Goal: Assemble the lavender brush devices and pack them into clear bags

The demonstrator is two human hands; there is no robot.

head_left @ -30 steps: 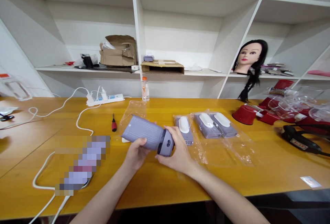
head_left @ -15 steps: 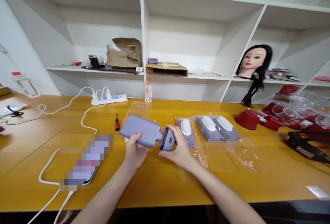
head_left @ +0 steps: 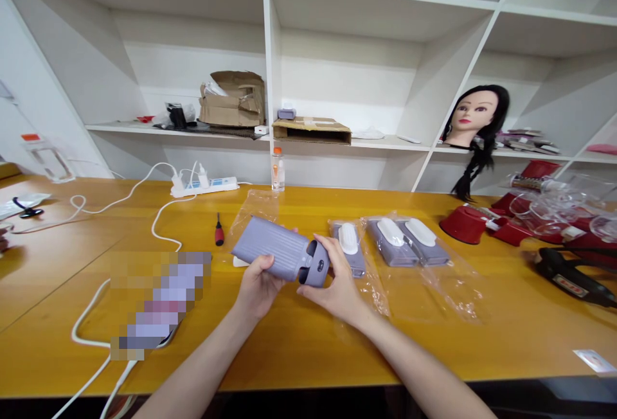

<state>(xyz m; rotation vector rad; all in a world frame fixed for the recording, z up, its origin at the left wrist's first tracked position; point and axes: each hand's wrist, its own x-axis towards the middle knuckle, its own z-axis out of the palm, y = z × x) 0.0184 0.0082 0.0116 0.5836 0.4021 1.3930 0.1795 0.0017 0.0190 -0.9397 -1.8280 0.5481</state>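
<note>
My left hand [head_left: 260, 281] is closed around a flat, ribbed, lilac-grey plastic body [head_left: 272, 245], bottle-like with a narrow neck at its right end. Thumb and fingers of my right hand [head_left: 340, 284] grip a hollow, oval lilac-grey cap [head_left: 318, 266] with a small dark opening on its outer face. The neck end now sits at the cap's open side; a dark gap shows around it, and I cannot tell how deep it reaches. Just behind my right hand lies a bagged lilac-grey unit [head_left: 354, 255] with a white oval piece on top.
Two more bagged units [head_left: 393, 252] lie to the right. A red-handled screwdriver [head_left: 219, 232], a clear bag [head_left: 255, 204] and a blurred-out phone [head_left: 164, 303] with white cables are left. Red bowls [head_left: 465, 223] and a black tool [head_left: 571, 281] stand far right, shelves behind.
The ribbed body has moved right, bringing its neck from just outside the cap to the cap's open side. The right hand has stayed nearly in place with the cap.
</note>
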